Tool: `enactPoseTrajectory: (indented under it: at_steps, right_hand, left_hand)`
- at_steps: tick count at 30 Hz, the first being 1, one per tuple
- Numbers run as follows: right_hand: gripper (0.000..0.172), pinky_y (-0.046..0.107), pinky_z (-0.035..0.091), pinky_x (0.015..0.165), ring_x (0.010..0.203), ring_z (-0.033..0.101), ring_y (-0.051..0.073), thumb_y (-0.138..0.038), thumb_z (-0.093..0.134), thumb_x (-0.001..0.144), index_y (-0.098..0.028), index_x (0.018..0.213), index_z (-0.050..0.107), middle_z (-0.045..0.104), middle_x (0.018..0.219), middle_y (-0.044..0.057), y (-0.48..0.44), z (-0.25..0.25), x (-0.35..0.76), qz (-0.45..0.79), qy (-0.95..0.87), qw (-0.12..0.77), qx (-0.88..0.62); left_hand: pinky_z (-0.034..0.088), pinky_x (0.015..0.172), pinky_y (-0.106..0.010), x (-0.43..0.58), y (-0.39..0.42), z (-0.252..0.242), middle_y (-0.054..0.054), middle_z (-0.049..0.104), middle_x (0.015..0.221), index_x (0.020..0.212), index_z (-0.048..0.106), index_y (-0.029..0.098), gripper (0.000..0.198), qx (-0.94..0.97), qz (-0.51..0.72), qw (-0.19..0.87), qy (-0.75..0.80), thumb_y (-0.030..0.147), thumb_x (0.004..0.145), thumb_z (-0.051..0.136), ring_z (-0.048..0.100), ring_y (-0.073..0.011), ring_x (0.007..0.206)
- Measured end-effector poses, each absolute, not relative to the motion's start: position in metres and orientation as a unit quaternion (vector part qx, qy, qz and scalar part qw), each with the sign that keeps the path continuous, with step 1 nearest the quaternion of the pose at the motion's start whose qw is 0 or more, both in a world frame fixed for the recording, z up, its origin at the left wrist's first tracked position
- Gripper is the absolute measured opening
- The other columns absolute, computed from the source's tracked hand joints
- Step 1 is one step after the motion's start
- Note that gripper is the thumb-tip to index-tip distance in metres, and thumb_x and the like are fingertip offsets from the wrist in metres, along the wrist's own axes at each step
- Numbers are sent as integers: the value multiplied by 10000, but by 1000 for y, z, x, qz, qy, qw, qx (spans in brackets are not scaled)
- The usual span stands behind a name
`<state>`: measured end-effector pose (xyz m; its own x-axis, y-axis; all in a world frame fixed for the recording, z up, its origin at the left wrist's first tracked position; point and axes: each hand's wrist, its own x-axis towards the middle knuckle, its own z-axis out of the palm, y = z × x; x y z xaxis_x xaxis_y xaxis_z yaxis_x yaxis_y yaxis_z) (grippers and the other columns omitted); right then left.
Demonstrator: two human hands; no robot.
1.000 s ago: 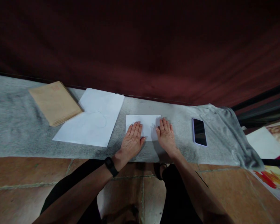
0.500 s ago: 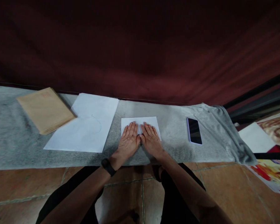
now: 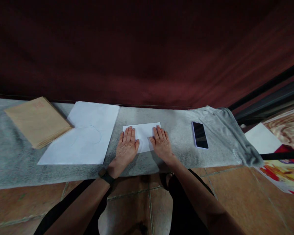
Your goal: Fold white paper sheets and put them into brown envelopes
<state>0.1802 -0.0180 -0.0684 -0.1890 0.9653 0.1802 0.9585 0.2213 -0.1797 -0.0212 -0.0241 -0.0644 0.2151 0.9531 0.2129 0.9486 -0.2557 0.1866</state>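
Observation:
A small white sheet of paper [image 3: 144, 137], perhaps folded, lies on the grey cloth in front of me. My left hand [image 3: 126, 145] rests flat on its left end, fingers stretched forward and thumb slightly out. Over the right end, my right hand [image 3: 161, 143] lies flat too, with its fingers pointing away from me. The paper's middle shows between the two hands; both side edges are partly covered. Neither hand grips anything.
Large white sheets [image 3: 88, 143] with a faint blue curved line lie to the left. A stack of brown envelopes [image 3: 39, 120] overlaps them. A phone [image 3: 200, 135] lies to the right on the grey cloth [image 3: 178, 156]. Behind hangs a dark red curtain [image 3: 147, 65].
My hands have slid apart from the paper's middle to its two ends, the left going left and the right going right. The view has also shifted slightly.

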Motion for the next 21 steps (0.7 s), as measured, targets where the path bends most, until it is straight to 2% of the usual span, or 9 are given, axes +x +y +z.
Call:
enactPoseTrajectory:
  at_steps: [7, 13, 16, 21]
  right_hand:
    - [594, 553, 284, 1237, 1519, 375, 339, -396, 351, 1103, -55, 1588, 383, 386, 1641, 217, -15, -70, 189, 8, -757, 137, -639]
    - [580, 504, 240, 1282, 1564, 306, 274, -382, 334, 1105, -129, 1628, 329, 339, 1682, 133, -15, -65, 172, 37, -792, 143, -593]
    - [564, 475, 225, 1299, 1582, 262, 232, -368, 327, 1106, -167, 1633, 323, 315, 1697, 88, -15, -64, 161, 60, -819, 140, -553]
    - [533, 461, 221, 1301, 1578, 275, 232, -359, 328, 1113, -144, 1595, 403, 343, 1683, 98, -12, -64, 153, 66, -821, 126, -553]
  left_hand:
    - [263, 1271, -557, -26, -24, -63, -258, 374, 1631, 1562, 357, -20, 643, 772, 164, 0, 614, 343, 1032, 306, 304, -344, 1559]
    - [259, 1283, -548, -10, -29, -64, -221, 363, 1649, 1608, 286, 28, 644, 792, 179, 24, 583, 313, 1030, 308, 271, -308, 1574]
    - [255, 1287, -542, -2, -29, -63, -225, 348, 1656, 1598, 297, 5, 633, 802, 166, 33, 573, 277, 1026, 290, 254, -308, 1579]
    - [244, 1296, -502, 2, -24, -64, -217, 340, 1663, 1578, 337, -10, 612, 798, 146, 39, 583, 246, 1027, 268, 266, -301, 1575]
